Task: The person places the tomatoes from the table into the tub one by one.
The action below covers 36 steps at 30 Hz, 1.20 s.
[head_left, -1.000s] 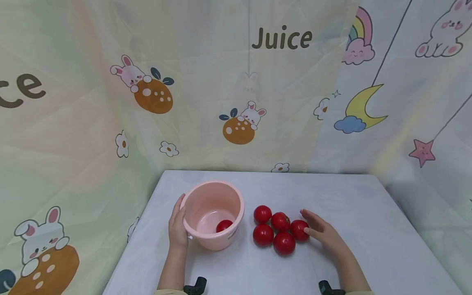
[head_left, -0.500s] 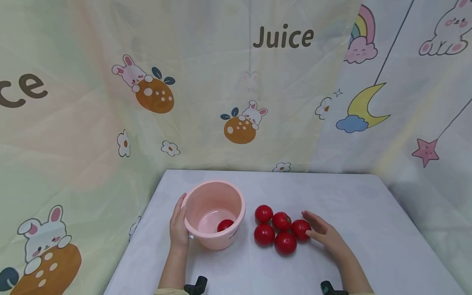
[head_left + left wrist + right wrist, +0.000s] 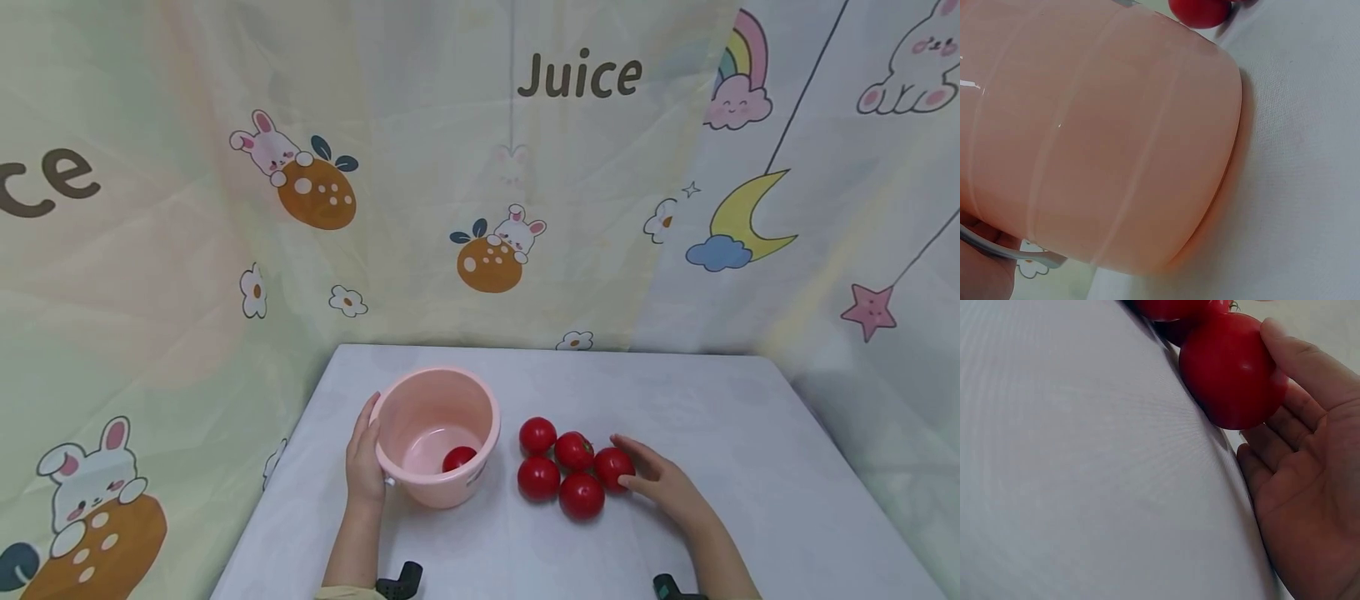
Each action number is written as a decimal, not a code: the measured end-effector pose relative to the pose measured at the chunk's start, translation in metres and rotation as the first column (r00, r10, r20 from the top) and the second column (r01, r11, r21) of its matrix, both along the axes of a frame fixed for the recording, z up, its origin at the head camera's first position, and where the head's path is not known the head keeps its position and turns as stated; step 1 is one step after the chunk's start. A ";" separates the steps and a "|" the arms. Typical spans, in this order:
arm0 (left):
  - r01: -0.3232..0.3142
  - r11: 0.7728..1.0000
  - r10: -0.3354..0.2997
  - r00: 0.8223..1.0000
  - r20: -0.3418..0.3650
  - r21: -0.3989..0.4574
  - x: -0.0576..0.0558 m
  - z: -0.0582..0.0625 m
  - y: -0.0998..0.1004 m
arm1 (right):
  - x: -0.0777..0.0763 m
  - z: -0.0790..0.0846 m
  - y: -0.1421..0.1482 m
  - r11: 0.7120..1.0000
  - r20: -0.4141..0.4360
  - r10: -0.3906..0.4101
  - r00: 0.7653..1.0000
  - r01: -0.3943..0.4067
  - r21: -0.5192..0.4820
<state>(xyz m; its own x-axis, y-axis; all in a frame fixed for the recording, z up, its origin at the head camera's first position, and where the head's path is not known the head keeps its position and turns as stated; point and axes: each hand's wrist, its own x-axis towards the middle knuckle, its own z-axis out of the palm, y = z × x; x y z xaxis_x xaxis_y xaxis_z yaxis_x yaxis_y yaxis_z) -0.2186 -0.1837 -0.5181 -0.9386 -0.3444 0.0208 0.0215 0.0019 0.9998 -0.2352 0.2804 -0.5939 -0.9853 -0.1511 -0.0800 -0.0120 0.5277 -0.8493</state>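
Observation:
A pink bucket [image 3: 435,492] stands toward the left of the table with one tomato [image 3: 458,457] inside it. My left hand [image 3: 365,467] rests against its left outer wall, fingertips right at the rim. The left wrist view shows part of that hand behind the bucket's grey handle [image 3: 1004,251]. To the right, several red tomatoes lie in a tight cluster. My right hand [image 3: 663,483] cups the rightmost tomato [image 3: 612,468]. In the right wrist view the thumb lies on that tomato's upper side and the other fingers bend in behind it.
The other clustered tomatoes [image 3: 581,496] sit against one another between the bucket and my right hand. A white cloth covers the table [image 3: 480,558]. Behind and beside it hang printed curtains [image 3: 420,167] with rabbit, orange and moon pictures.
My right hand has drawn in slightly round the rightmost tomato, its thumb now lower on it. The left hand and bucket stay put; the head view shifts slightly.

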 end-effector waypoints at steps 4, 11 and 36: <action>0.004 1.000 -0.004 1.000 0.003 0.009 0.000 0.001 0.000 | 0.000 -0.001 -0.001 1.000 0.024 -0.001 1.000 0.001 0.011; -0.008 1.000 0.008 1.000 -0.002 0.005 0.000 0.000 0.001 | -0.001 0.000 -0.002 0.999 0.070 -0.020 0.997 0.018 0.034; 0.014 1.000 -0.013 0.999 -0.040 0.007 -0.001 -0.001 -0.001 | -0.010 0.036 -0.001 1.000 0.062 0.026 0.998 -0.026 -0.006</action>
<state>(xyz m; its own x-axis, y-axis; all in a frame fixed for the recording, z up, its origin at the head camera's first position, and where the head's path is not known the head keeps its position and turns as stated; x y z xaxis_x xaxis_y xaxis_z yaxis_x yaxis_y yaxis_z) -0.2195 -0.1844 -0.5194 -0.9416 -0.3321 0.0560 0.0614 -0.0059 0.9981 -0.2451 0.2795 -0.5575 -0.9743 -0.1770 -0.1395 0.0269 0.5231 -0.8518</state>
